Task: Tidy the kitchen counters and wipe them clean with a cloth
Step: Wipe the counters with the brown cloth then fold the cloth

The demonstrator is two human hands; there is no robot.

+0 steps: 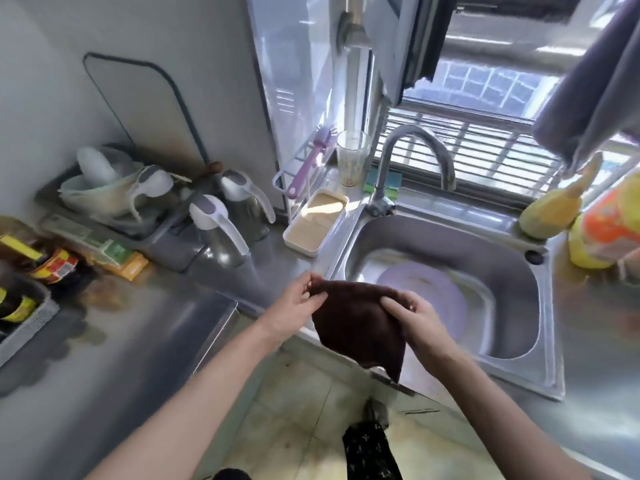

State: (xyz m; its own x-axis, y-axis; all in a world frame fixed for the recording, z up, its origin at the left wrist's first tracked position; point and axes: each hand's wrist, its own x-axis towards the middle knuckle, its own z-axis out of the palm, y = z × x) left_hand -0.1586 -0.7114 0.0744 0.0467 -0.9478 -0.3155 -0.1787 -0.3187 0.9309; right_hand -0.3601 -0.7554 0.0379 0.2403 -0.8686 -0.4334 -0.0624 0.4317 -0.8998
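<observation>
The left hand [300, 295] pinched one corner of the brown cloth [356, 327], and the right hand [414, 315] held the other top edge with curled fingers. The cloth hung in the air between them, over the front edge of the sink [450, 299], not on the counter [145, 327] yet. If it was wet, it could drip on the floor [304, 424]. A wide wipe could knock the bottles [225, 226] nearby.

Dark brown cloth [356, 327], lilac plate [429, 292], steel-grey sink [512, 271], purple brush [311, 157]
</observation>
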